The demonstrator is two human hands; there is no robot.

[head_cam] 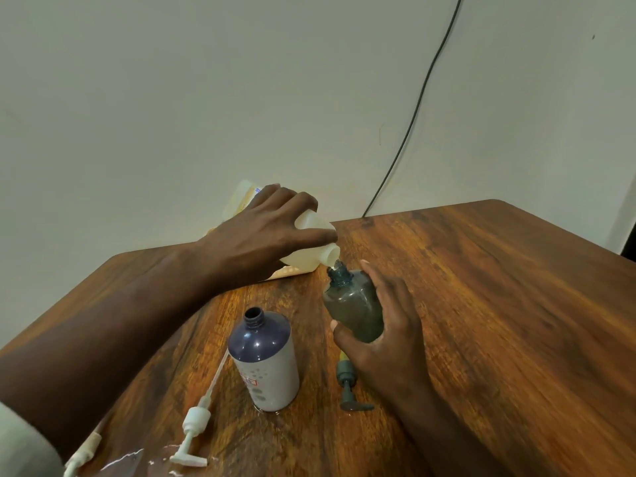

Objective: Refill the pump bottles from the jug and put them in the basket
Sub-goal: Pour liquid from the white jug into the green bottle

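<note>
My left hand (265,232) grips a pale translucent jug (315,247), tipped so its mouth meets the open neck of a dark green bottle (354,304). Liquid runs from the jug into that neck. My right hand (385,332) wraps around the green bottle from the right and holds it tilted toward the jug. A dark blue and grey bottle (265,363) stands upright with its neck open, in front of the jug. No basket can be seen.
A white pump head (194,428) with its long tube lies left of the blue bottle. A grey-green pump head (349,383) lies by my right wrist. Another pump (84,451) lies at the lower left edge. The wooden table (499,304) meets a wall with a black cable (413,115).
</note>
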